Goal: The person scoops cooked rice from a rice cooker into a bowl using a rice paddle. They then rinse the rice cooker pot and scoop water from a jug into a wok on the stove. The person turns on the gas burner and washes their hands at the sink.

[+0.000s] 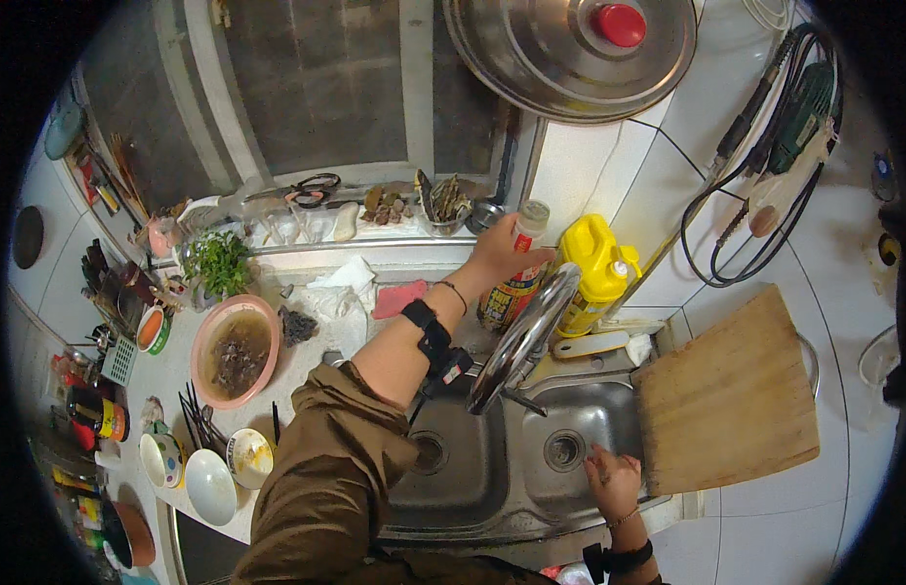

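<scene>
My left hand (497,252) grips the upper part of a bottle (503,300) with a printed label and a pale, translucent top. The bottle stands behind the sink, left of a yellow plastic jug (590,256). In front of it arches a chrome faucet (522,340), which hides part of the bottle. Over the right bowl of the steel sink (515,475) hovers my right hand (614,475), fingers partly curled, near the drain strainer (565,449). Whether it holds anything small cannot be made out.
A wooden cutting board (731,402) leans at the sink's right side. On the left counter sit a pink basin (236,351) of murky water, several bowls (211,486) and chopsticks (195,417). A large lid (570,58) hangs above; a corded tool (800,117) hangs at right.
</scene>
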